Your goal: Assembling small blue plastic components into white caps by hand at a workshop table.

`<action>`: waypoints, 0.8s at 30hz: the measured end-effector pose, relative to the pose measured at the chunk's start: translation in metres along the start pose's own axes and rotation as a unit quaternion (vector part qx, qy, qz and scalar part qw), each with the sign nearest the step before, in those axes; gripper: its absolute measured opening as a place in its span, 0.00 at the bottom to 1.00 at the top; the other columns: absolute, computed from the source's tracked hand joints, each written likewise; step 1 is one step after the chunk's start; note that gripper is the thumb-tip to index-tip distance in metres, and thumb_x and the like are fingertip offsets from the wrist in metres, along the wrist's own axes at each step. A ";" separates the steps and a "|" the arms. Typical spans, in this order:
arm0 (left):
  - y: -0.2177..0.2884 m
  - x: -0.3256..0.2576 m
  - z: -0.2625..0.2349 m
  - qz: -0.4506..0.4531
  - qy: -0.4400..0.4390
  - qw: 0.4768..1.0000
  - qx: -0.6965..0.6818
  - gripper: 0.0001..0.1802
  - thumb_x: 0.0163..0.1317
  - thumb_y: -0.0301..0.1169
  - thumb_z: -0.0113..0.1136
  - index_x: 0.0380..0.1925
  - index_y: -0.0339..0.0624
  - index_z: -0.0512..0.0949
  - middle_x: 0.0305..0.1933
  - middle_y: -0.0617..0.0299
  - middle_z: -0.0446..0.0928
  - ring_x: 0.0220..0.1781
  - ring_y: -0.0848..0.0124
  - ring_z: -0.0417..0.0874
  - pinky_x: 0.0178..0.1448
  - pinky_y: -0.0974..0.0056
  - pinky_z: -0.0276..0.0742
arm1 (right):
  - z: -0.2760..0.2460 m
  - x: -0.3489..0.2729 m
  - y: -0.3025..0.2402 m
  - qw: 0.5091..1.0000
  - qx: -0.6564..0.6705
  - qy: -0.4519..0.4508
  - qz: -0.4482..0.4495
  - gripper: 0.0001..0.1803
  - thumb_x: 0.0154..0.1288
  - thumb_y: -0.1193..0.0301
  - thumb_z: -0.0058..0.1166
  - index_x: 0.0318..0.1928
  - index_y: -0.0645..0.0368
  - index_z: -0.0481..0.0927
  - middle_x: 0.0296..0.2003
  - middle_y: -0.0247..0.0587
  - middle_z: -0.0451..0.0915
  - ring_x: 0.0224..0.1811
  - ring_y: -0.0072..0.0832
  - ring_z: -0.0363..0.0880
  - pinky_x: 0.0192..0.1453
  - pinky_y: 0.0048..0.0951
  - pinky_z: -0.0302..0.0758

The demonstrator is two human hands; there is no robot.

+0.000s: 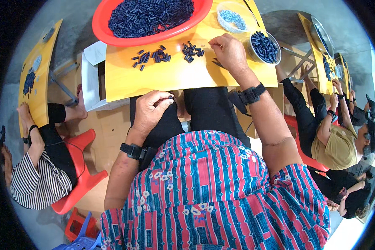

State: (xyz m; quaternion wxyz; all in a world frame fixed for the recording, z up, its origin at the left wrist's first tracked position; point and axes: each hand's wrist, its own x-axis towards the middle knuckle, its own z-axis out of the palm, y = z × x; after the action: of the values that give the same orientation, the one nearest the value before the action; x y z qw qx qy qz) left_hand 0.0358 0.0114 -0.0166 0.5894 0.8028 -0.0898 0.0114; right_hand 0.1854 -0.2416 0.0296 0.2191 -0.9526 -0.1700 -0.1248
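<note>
My left hand [149, 111] is in front of the table's near edge, above my lap. Its thumb and forefinger pinch a small dark cylindrical piece [171, 97]. Over the table's right part, my right hand [230, 53] has its fingertips pressed together; whatever they hold is too small to make out. A dark pointed thing [217, 63] shows just under that hand. Two loose groups of dark blue cylindrical pieces lie on the yellow table [175, 77]: a left group [159, 56] and a right group [191, 51], the latter nearer my right hand.
A red basin [99, 23] heaped with dark blue pieces stands at the back left. A clear tub [223, 7] holds light blue bits; another clear tub [278, 58] holds dark pieces. Other people sit at yellow tables [50, 46] on both sides. A white box [93, 79] stands left.
</note>
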 end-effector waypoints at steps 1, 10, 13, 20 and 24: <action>-0.001 -0.001 0.000 0.006 0.009 1.000 -0.003 0.07 0.53 0.22 0.65 0.34 0.35 0.82 0.31 0.59 0.82 0.31 0.75 0.81 0.38 0.71 0.76 | 0.003 0.003 0.001 1.000 0.002 -0.002 -0.001 0.08 0.58 0.69 0.52 0.33 0.52 0.85 0.33 0.42 0.80 0.37 0.42 0.80 0.41 0.41 0.77; -0.002 0.000 0.000 0.008 0.009 1.000 -0.006 0.08 0.52 0.22 0.66 0.34 0.35 0.82 0.30 0.57 0.82 0.30 0.73 0.82 0.36 0.70 0.77 | 0.009 0.011 -0.015 0.991 -0.114 -0.076 -0.001 0.08 0.58 0.66 0.55 0.33 0.51 0.86 0.34 0.36 0.80 0.35 0.39 0.81 0.40 0.38 0.78; -0.003 0.000 -0.001 0.003 0.003 1.000 -0.004 0.07 0.53 0.22 0.65 0.34 0.35 0.82 0.31 0.58 0.82 0.30 0.74 0.81 0.37 0.71 0.76 | 0.011 0.011 -0.014 0.986 -0.133 -0.095 -0.023 0.08 0.59 0.66 0.53 0.32 0.50 0.85 0.34 0.35 0.80 0.36 0.38 0.81 0.40 0.38 0.78; -0.006 -0.001 0.001 0.017 0.018 1.000 -0.006 0.07 0.53 0.24 0.66 0.33 0.35 0.82 0.29 0.58 0.81 0.29 0.74 0.81 0.35 0.71 0.76 | 0.016 0.009 -0.012 0.986 -0.133 -0.086 -0.043 0.08 0.59 0.66 0.53 0.31 0.51 0.84 0.34 0.37 0.79 0.36 0.39 0.81 0.40 0.39 0.79; -0.009 -0.001 0.000 0.007 0.016 1.000 -0.023 0.07 0.53 0.24 0.66 0.32 0.35 0.82 0.27 0.61 0.80 0.27 0.76 0.78 0.34 0.72 0.74 | 0.019 0.009 -0.004 0.980 -0.164 -0.055 -0.101 0.06 0.59 0.68 0.52 0.32 0.55 0.80 0.33 0.42 0.78 0.35 0.43 0.80 0.38 0.41 0.78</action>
State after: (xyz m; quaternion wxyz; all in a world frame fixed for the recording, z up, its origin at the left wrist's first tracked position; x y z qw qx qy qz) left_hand 0.0363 0.0142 -0.0253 0.6090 0.7880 -0.0862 0.0267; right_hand 0.1952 -0.2266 0.0176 0.0361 -0.9588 -0.2547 -0.1203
